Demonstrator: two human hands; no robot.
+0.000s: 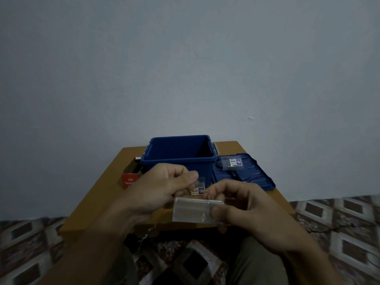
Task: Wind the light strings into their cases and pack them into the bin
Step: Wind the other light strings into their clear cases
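A clear plastic case (194, 211) with a small printed label is held in front of me over the near edge of the table. My left hand (162, 188) pinches its upper flap by the label. My right hand (236, 204) grips its right end, thumb on the front. Behind them an open blue bin (178, 159) stands on the table, nothing visible inside it. Another packed clear case (233, 163) lies on the blue lid (244, 173) to the bin's right. A thin light string (147, 236) hangs below the table edge.
A red LED lights box (130, 178) lies left of the bin. The low wooden table (98, 202) stands against a plain wall. Patterned floor covering (339, 219) surrounds it, and my legs sit below.
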